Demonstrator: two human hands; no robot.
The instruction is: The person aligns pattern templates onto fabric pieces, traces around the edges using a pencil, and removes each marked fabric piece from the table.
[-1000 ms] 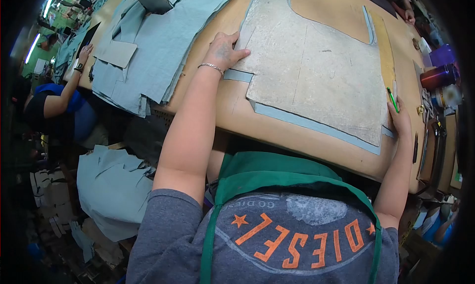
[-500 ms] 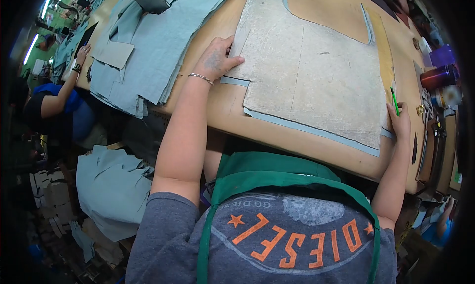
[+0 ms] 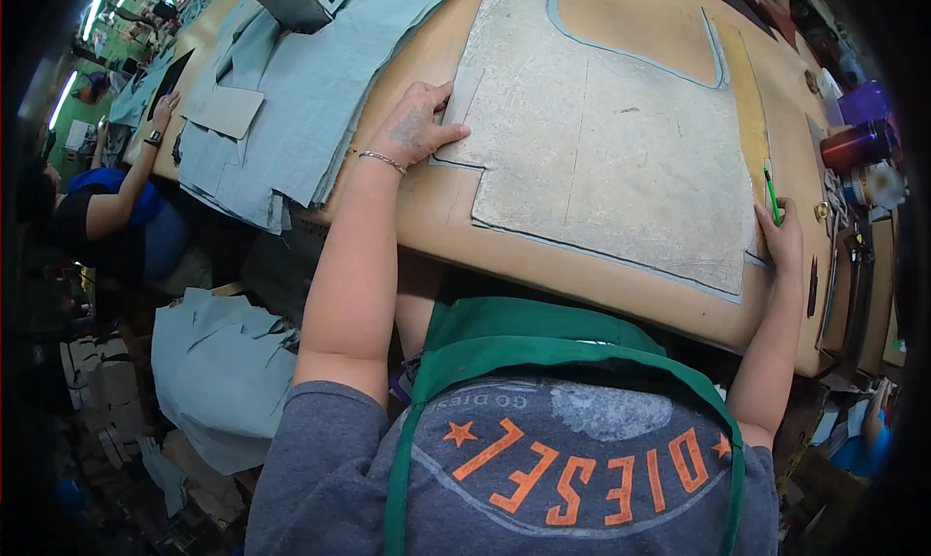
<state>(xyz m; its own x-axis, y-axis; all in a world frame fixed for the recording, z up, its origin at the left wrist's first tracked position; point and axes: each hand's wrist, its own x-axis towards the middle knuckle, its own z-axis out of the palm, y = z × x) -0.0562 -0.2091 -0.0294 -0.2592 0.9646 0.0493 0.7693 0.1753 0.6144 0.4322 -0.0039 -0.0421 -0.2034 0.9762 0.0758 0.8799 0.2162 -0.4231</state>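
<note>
A large worn grey-beige pattern board (image 3: pixel 621 158) with a cutout at its far side lies flat on the table. Light blue material (image 3: pixel 621 263) shows from under it as a thin strip along the near edge and round the cutout. My left hand (image 3: pixel 419 127) grips the board's left edge, thumb on top and the other fingers curled at the side. At the right edge, my right hand (image 3: pixel 782 234) is closed round a green pencil (image 3: pixel 771 195), its tip pointing away from me, and touches the board's side.
Stacked light blue sheets (image 3: pixel 301 110) lie to the left, with a small grey card (image 3: pixel 225 110) on top. A yellowish strip (image 3: pixel 743 100) runs beside the board. A dark red tumbler (image 3: pixel 855 144) stands right. A co-worker's arm (image 3: pixel 126 192) is at far left.
The pattern board has slid slightly towards me over the blue material. The near blue strip is narrower, and more blue shows round the cutout. Both hands still hold as before.
</note>
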